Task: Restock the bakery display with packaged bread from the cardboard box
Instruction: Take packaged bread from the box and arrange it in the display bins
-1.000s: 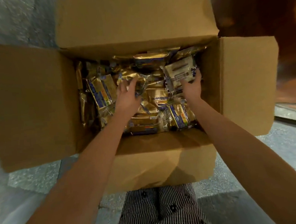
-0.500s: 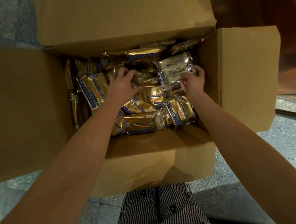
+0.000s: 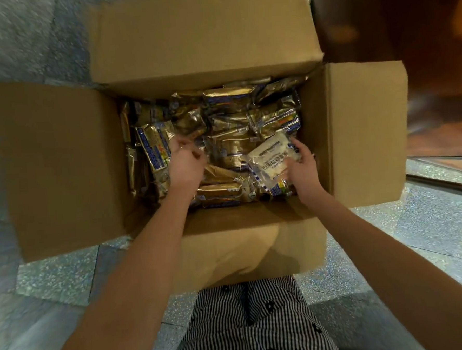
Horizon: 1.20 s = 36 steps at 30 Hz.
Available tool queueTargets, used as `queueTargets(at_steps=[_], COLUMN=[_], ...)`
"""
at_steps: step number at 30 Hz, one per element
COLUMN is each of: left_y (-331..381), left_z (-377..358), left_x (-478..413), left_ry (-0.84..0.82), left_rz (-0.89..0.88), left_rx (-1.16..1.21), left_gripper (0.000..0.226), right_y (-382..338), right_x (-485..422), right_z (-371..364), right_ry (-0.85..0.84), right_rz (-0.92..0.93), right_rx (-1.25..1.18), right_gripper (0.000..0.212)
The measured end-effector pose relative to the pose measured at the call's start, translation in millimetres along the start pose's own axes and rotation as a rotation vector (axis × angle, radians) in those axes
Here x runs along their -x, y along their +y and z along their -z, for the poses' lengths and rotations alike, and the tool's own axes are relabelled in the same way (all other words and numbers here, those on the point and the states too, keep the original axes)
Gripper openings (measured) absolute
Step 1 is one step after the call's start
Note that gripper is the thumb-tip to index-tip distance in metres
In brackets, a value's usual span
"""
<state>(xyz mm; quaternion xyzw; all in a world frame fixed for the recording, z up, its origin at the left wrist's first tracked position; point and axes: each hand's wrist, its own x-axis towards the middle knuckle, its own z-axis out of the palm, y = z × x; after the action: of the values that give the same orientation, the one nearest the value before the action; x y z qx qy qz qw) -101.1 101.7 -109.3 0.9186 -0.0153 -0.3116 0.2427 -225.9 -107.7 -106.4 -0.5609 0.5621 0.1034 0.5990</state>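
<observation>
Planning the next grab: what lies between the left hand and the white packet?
Between left hand and white packet lie gold-wrapped packets in the cardboard box, per the head view.

Speckled grey stone-tile floor (image 3: pixel 431 233); dark brown wooden furniture (image 3: pixel 405 29) upper right; warm dim light.

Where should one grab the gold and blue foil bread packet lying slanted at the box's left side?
Probably its far crimped end, from above: the gold and blue foil bread packet lies slanted, face up, atop others, with that end free and its near end by the left hand.
</observation>
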Motion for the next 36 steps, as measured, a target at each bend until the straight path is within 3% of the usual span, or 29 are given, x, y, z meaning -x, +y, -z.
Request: queueTargets(at_steps=[4,10,15,20,23,27,32,36], left_y=[4.8,19.5,22.3,16.0,12.1,5.9,-16.2,-35.7], left_z=[4.7,31.6,66.0,98.1,108.7,106.9,76.5,42.3], left_x=[29.9,83.8,118.5,156.1,193.2,256.6,347.8,417.7], left_ry=[0.076,0.112,0.103,0.180,0.302,0.603,0.856,1.033], left_rz=[-0.016,0.089,0.151,0.119,0.125,0.120,0.160,0.296], left_rx=[0.164,0.482,0.715,0.904,1.079,1.203,1.290,1.316], left_gripper=[0.029,0.057,0.064,0.061,0.051,0.025,0.047,0.053], right_y=[-17.1,-44.3,-50.4,-57.2,-63.5,-71.8,-70.3,-47.8], right_x=[23.2,75.0,124.7,161.0,183.2,207.8,255.6,292.6], right_z=[5.1,2.6,3.8,-1.5,-2.7,-3.2,-2.2,-8.2], right_ry=[-0.040,-0.010,-0.005,-0.172,-0.279,-0.443,-0.701,-0.926], right_rz=[0.118,0.234,0.359,0.465,0.459,0.568,0.708,0.777], right_rx=[0.143,0.171,0.078,0.163,0.126,0.268,0.456,0.640], right_gripper=[0.037,0.035,0.025,0.033,0.040,0.043,0.046,0.048])
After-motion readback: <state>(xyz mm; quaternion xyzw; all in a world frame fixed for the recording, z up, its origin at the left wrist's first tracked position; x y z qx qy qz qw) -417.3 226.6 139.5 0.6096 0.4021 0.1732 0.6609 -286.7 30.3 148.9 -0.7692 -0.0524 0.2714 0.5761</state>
